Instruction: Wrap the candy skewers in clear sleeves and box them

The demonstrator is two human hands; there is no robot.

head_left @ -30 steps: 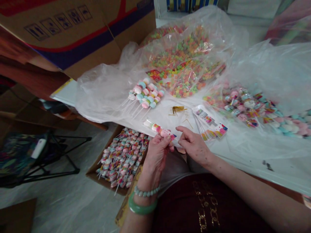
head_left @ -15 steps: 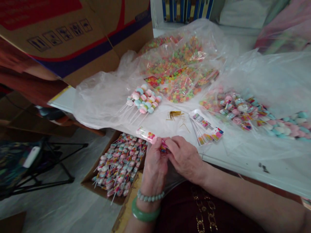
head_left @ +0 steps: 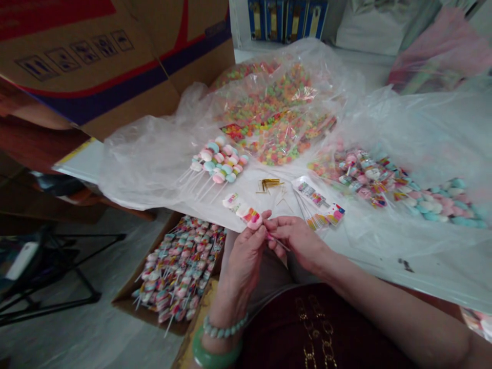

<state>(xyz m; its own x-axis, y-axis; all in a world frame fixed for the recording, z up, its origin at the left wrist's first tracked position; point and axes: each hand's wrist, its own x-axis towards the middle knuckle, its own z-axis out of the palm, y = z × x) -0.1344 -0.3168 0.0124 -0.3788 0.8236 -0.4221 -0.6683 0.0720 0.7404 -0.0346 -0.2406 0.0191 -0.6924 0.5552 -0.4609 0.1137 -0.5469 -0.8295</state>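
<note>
My left hand (head_left: 246, 252) pinches a marshmallow stick (head_left: 242, 210) in a printed clear wrapper, held over the table's front edge with its wrapped end pointing up and left. My right hand (head_left: 302, 240) has its fingers closed at the gathered neck of the wrapper, where a thin stick pokes out toward me. Whether a tie is in those fingertips is too small to tell. Just beyond my hands lie gold twist ties (head_left: 270, 183) and a fanned stack of printed wrappers (head_left: 313, 193). Unwrapped marshmallow sticks (head_left: 220, 163) rest to the left of these.
On the floor at left, a carton (head_left: 123, 301) holds many wrapped marshmallow sticks. A large clear bag of colourful ring candies (head_left: 277, 120) lies across the table's back. More wrapped sticks (head_left: 369, 171) and loose marshmallows (head_left: 442, 202) lie at right. A big cardboard box (head_left: 126, 66) stands at far left.
My right fingers have shifted at the wrapper's neck, and the thin stick below it now shows. The view has swung slightly, moving the table things left in the picture.
</note>
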